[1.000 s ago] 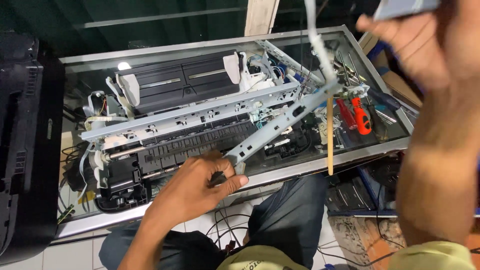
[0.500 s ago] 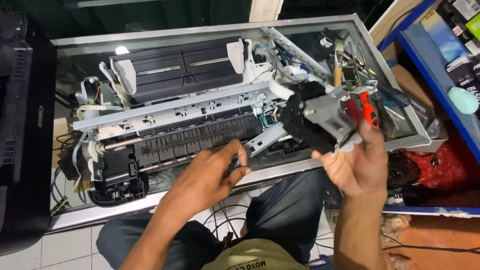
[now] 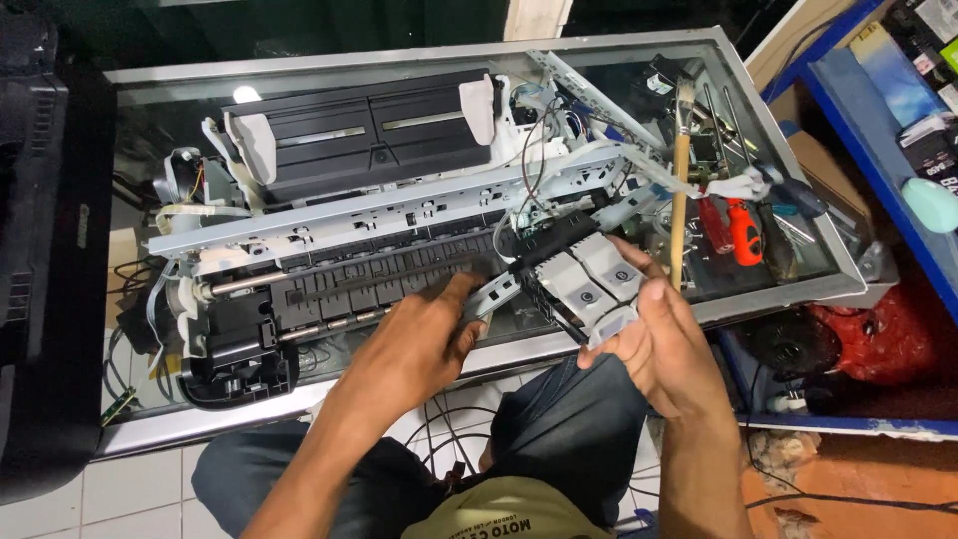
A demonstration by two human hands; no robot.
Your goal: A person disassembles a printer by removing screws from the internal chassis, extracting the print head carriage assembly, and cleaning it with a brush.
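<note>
Grey cartridge carriage [image 3: 584, 279] in right hand's [image 3: 664, 344] grip

A glass-topped desk [image 3: 798, 262] with a metal rim carried everything. A stripped printer [image 3: 349, 215] sprawled across most of the glass, its black tray toward the far edge. At the right end lay a wooden-handled brush [image 3: 681, 190], a red screwdriver [image 3: 743, 232] and other small tools, close together.
</note>
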